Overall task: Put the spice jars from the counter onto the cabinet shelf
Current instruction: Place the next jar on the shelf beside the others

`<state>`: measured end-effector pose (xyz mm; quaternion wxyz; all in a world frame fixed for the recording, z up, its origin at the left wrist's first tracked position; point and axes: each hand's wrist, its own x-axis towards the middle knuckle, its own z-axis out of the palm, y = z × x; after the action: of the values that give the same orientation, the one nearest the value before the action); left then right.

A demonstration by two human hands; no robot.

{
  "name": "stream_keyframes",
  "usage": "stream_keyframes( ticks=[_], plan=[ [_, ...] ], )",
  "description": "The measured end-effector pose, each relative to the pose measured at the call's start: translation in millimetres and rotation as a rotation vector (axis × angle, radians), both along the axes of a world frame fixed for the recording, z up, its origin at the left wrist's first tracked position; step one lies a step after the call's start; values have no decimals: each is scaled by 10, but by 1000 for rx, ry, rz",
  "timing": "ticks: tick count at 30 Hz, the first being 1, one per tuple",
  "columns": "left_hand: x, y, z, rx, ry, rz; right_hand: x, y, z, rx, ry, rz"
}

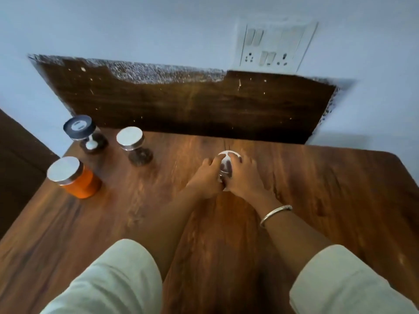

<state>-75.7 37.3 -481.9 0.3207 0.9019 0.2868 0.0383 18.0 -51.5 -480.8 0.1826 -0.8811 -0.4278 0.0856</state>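
A small clear jar with a silver lid [227, 163] stands on the wooden counter [317, 200] near its middle. My left hand [207, 177] grips it from the left and my right hand [243, 177] grips it from the right, fingers curled round its sides. At the left stand three more jars: an orange one with a silver lid [74, 177], a dark-filled one with a silver lid [135, 146], and a black-lidded one [85, 134] at the back. No cabinet shelf is in view.
A dark wooden backsplash [192, 105] rises behind the counter. A white switch and socket plate [275, 45] sits on the pale wall above it. A dark panel [18, 155] borders the counter's left edge.
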Motion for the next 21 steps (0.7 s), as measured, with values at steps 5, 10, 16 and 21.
stream_keyframes(
  ticks=[5, 10, 16, 21],
  plan=[
    [87, -65, -242, -59, 41, -18, 40, 15, -265, 72, 65, -22],
    [115, -76, -313, -86, -73, 62, 113, 45, -356, 211, 122, -32],
    [-1, -118, -194, -188, -303, 75, 51, -153, -214, 480, 267, -159],
    [-156, -288, 87, -146, -476, 7, -41, -301, 239, 645, 484, -211]
  ],
)
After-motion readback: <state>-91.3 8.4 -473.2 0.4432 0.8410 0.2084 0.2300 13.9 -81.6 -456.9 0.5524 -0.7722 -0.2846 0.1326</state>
